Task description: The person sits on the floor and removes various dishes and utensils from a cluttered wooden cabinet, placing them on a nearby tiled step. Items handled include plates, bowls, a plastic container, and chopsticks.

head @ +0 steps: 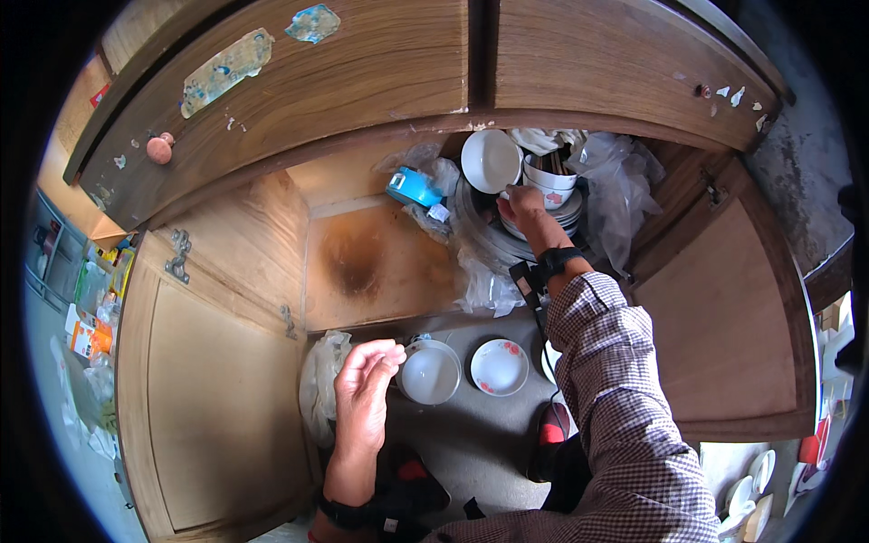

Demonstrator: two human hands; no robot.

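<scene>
Inside the open wooden cabinet, my right hand [528, 209] reaches in among stacked dishes. Its fingers are bent at the lower edge of a white bowl [491, 161] that tips its hollow toward me; their grip is partly hidden. Beside that hand stand white bowls with a red floral print [555, 197], with chopsticks [548, 164] in the top one. Plates [569, 220] are stacked beneath them. My left hand [364, 390] hovers in front of the cabinet, loosely curled and holding nothing. Below it on the floor are a large white bowl [430, 373] and a flower-patterned plate [500, 367].
Cabinet doors stand open at left [224, 414] and right [730, 326]. Drawer fronts [353, 61] overhang the opening. A blue round container [415, 187] and clear plastic bags [614, 197] lie inside. A black cable [541, 339] hangs by my right forearm. A plastic bag [319, 387] rests at left.
</scene>
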